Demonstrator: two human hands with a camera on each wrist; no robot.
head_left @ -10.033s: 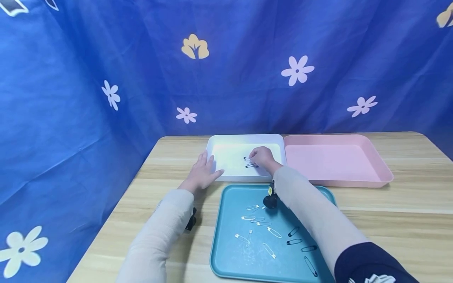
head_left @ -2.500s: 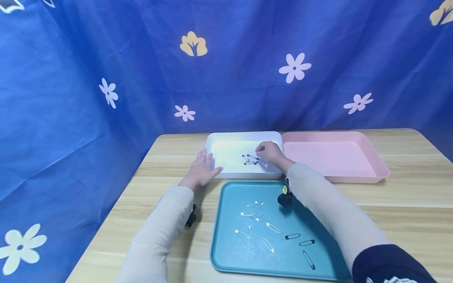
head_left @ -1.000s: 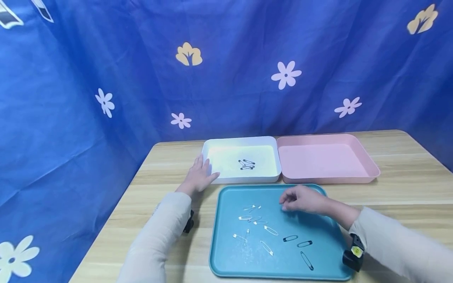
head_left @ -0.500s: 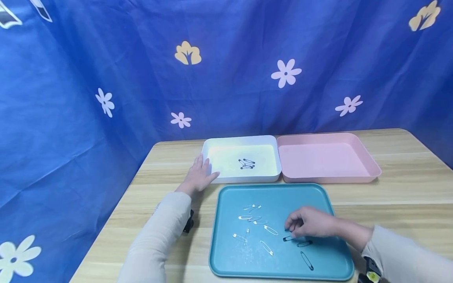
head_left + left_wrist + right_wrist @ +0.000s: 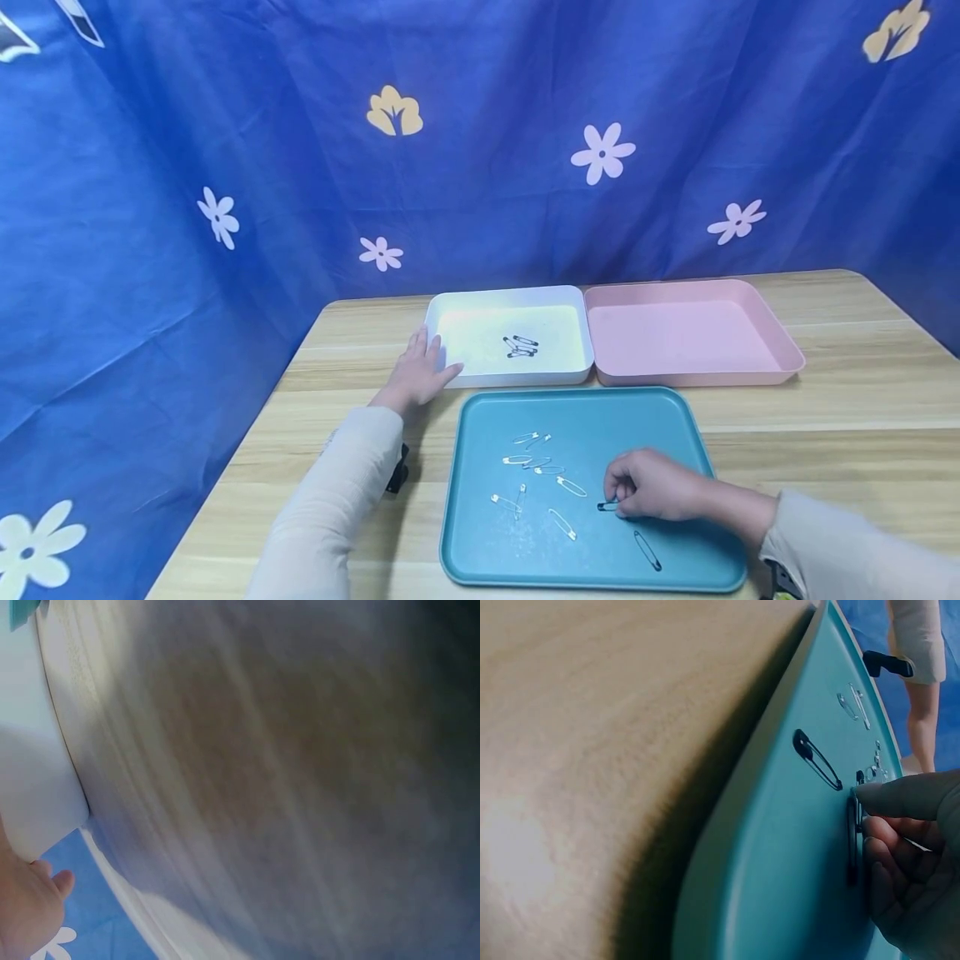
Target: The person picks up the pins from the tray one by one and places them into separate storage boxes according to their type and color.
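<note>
My right hand is low over the right part of the teal tray, thumb and fingertips pinching a black safety pin. A black safety pin's end shows left of the thumb in the head view; the hand covers the spot behind it. Another black safety pin lies nearer the front of the tray. Several silver safety pins are scattered over its left half. With fingers spread, my left hand rests at the left edge of the white tray, where several black safety pins lie bunched.
A pink tray stands against the white tray's right side, both behind the teal one. They all sit on a wooden table. Blue flowered cloth hangs behind and to the left.
From the white tray, my right hand has come back to the teal tray and down onto the black safety pins there. More black pins lie in the white tray than before. The left hand stays put.
</note>
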